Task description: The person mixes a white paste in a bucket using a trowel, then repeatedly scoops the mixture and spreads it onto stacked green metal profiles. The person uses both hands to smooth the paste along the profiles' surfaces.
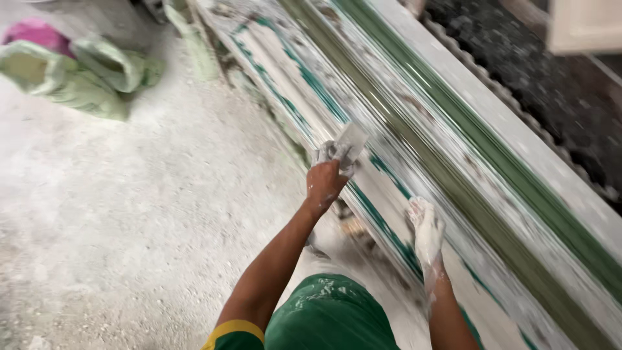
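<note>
The left hand (326,181) is shut around a flat scraper (348,144). The scraper's pale blade sticks up past the fingers and touches the long mould (453,155). The right hand (426,223) is white with plaster. It lies open and flat on the mould, a little nearer the body than the left hand, and holds nothing. The mould is a very long piece that runs from beside the person's body up and away past both hands. It has green stripes (518,175) and teal lines (379,214) along it, with white plaster smeared over them. The picture is blurry here, so small marks on it cannot be told. To the left of the left hand is the floor (129,214), grey and dusty with white powder. Far from the hands, up and to the left, lie some pale green bags (84,71), and a pink thing (35,32) sits just behind them. On the far side of the mould, past the right hand, is a dark bumpy wall (557,84). Below both arms is the person's green clothing (330,317), with white splashes on it.
</note>
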